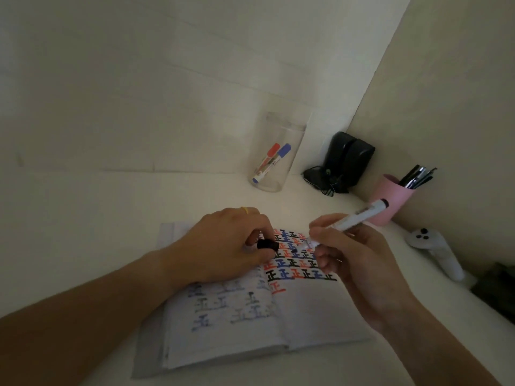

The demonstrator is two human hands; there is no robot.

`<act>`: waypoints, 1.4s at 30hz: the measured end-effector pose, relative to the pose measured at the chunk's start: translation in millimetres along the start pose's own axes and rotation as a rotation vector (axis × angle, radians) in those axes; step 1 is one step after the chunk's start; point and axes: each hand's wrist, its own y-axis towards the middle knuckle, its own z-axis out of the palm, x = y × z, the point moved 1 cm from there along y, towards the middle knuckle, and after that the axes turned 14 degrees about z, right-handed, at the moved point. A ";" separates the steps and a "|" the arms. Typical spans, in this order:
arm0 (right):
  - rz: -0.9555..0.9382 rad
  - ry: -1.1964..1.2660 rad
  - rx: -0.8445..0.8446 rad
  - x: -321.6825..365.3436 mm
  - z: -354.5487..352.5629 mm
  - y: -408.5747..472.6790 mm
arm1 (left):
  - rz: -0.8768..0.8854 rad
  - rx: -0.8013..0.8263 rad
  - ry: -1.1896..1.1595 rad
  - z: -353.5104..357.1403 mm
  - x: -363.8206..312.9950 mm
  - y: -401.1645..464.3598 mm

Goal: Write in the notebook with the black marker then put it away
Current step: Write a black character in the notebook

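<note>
An open notebook lies on the white table, its right page filled with rows of black, blue and red characters. My right hand grips a white-bodied marker that slants up to the right, its writing end pointing down towards the page. My left hand rests on the notebook's left page and pinches the black marker cap between thumb and fingers. Cap and marker tip are a short gap apart above the written rows.
A clear glass with a red and a blue marker stands behind the notebook. To the right are a black device with cords, a pink cup of pens and a white controller. Walls meet in the corner.
</note>
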 end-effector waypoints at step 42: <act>-0.089 -0.197 -0.135 -45.8 -7.4 -9.6 | -0.015 0.103 -0.048 6.2 9.0 1.9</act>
